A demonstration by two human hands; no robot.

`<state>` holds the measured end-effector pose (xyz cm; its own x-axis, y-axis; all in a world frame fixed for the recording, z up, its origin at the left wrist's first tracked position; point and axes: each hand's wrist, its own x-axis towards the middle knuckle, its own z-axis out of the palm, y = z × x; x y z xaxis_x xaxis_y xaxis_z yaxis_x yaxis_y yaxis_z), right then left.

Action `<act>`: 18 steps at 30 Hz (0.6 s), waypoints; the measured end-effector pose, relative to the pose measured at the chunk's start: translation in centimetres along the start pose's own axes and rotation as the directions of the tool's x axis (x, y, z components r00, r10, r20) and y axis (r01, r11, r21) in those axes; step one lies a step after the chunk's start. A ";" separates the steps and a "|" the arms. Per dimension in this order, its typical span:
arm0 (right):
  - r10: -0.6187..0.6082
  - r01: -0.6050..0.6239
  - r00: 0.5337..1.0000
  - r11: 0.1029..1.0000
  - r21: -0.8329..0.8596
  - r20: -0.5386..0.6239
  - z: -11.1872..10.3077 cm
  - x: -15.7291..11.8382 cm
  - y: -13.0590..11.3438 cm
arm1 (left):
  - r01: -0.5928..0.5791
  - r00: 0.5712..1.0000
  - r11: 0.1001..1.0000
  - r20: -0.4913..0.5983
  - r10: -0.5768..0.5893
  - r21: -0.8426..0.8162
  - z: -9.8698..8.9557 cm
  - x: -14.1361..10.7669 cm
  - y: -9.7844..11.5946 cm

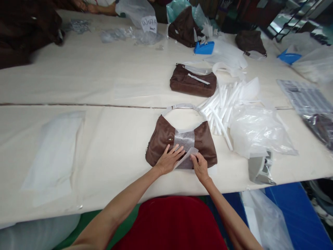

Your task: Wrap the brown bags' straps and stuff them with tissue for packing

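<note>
A brown handbag [205,142] lies near the front edge of the table, its strap wrapped in white and arched away from me. Around its middle runs a band of thin translucent wrapping sheet [184,138]. My left hand [169,159] rests flat on the bag's front, fingers spread, beside the band. Between thumb and fingers, my right hand [200,166] pinches the loose end of the sheet, which is folded up at an angle. The bag's underside is hidden.
Behind stands another brown handbag [192,83]. To the right are white paper rolls [221,104], a clear plastic bag [260,130] and a tape dispenser [261,169]. Thin white sheets [56,149] lie at left. Another person's hands [84,6] show at the far side.
</note>
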<state>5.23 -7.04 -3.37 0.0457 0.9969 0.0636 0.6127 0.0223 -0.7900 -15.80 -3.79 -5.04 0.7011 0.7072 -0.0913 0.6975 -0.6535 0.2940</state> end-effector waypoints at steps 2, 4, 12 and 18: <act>0.009 -0.011 1.000 0.997 -0.073 -0.030 0.5 0.9 0.3 | 0.007 1.000 0.998 0.028 -0.005 -0.056 0.2 -0.1 -0.2; 0.029 -0.034 0.999 0.990 -0.137 -0.037 1.1 1.7 0.6 | 0.013 1.000 0.993 0.029 -0.010 -0.121 0.3 -0.2 -0.5; 0.140 -0.142 0.990 0.958 -0.250 -0.024 2.7 3.0 0.5 | 0.037 0.999 0.911 0.039 -0.023 -0.411 -0.6 -0.9 -2.0; 0.256 -0.261 0.965 0.933 -0.248 -0.051 3.1 3.5 -0.1 | 0.127 0.984 0.863 -0.047 -0.172 -0.489 0.2 -0.5 -2.1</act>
<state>2.82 -3.28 -4.96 0.2412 0.9642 -0.1099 0.7552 -0.2577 -0.6028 -17.60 -2.86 -5.79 0.5631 0.8209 -0.0955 0.6186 -0.3420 0.7074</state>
